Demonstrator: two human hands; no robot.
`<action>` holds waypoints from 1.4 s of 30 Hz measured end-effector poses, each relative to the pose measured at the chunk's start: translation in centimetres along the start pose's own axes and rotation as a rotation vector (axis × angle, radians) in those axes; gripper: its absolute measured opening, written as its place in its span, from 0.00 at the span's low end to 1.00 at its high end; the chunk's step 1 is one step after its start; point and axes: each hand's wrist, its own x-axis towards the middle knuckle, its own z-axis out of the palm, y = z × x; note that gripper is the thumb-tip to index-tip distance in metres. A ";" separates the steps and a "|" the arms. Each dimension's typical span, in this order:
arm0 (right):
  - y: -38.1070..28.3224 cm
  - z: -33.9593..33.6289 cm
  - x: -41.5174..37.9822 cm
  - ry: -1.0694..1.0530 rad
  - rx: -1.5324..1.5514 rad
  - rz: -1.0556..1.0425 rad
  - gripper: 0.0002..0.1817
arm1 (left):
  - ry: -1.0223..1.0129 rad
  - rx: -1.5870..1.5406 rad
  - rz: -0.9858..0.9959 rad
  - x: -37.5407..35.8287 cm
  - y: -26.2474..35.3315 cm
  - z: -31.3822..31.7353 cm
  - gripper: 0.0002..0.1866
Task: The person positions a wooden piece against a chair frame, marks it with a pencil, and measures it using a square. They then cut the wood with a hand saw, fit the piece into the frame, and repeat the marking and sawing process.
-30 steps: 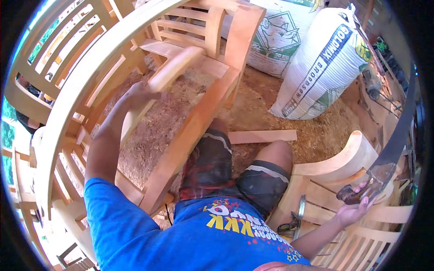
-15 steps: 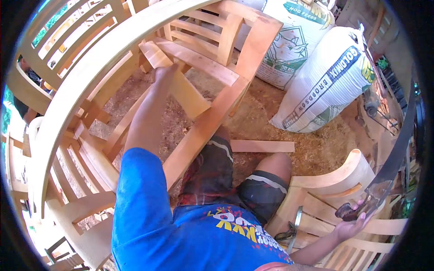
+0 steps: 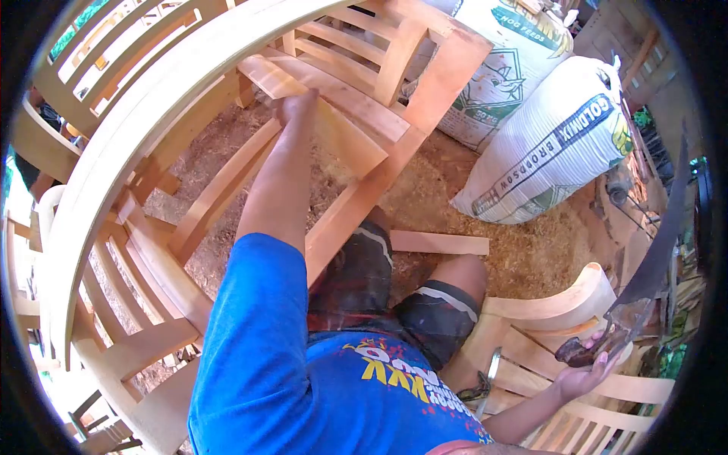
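My left hand [image 3: 296, 108] is closed on a flat wooden board [image 3: 345, 140] inside a large curved wooden frame [image 3: 114, 159]. The board's lower end is at the frame's straight reddish rail [image 3: 364, 193]; whether they touch is unclear. Its upper end is near a crosspiece. My left fingers are partly hidden. At the right, my right hand [image 3: 590, 375] holds a handsaw by its brown handle, with the dark blade [image 3: 654, 262] pointing up and away from the frame.
A loose wooden strip [image 3: 440, 243] lies on the sawdust-covered ground beyond my knees. Two filled sacks [image 3: 550, 144] [image 3: 485, 95] stand at the upper right. A slatted wooden piece [image 3: 542, 311] is at the lower right, with a metal tool [image 3: 491, 375] on it.
My left hand and the board have shifted right, and the board's lower end sits farther up the rail. The saw blade is tilted more upright in my right hand.
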 end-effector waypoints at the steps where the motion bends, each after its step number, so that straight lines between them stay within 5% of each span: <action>1: 0.1 0.0 0.1 -0.019 0.004 -0.006 0.43 | 0.021 0.007 -0.025 -0.7 0.2 -0.1 0.50; 7: -0.8 0.9 0.0 -0.034 -0.001 -0.009 0.44 | -0.008 -0.192 0.084 3.7 -2.7 4.5 0.55; 13: -1.0 1.2 -0.1 -0.022 0.025 -0.044 0.43 | -0.003 0.020 0.032 3.3 -0.4 3.0 0.68; 19: -1.3 -0.1 0.2 -0.031 0.026 -0.057 0.43 | 0.130 0.257 -0.041 11.6 -1.8 9.1 0.70; 22: -1.3 -0.7 0.2 0.011 -0.016 -0.045 0.46 | -0.103 0.135 -0.003 9.4 -1.6 6.7 0.65; 29: -0.6 -1.7 0.0 0.049 -0.034 -0.036 0.47 | -0.392 0.490 0.281 9.0 -1.0 0.1 0.47; 33: -0.3 -1.6 0.1 0.037 -0.036 -0.026 0.47 | -0.139 0.721 0.149 3.9 1.0 -3.3 0.49; 37: -0.3 -1.1 0.1 0.019 -0.024 -0.019 0.47 | 0.076 0.478 0.188 11.4 -3.8 1.9 0.56; 39: -0.4 -0.6 0.1 0.014 -0.014 -0.006 0.46 | 0.140 0.438 0.090 4.3 -0.5 -0.5 0.56; 42: -1.0 1.6 0.0 0.017 -0.015 -0.006 0.45 | 0.271 0.554 0.463 4.2 -1.3 3.1 0.51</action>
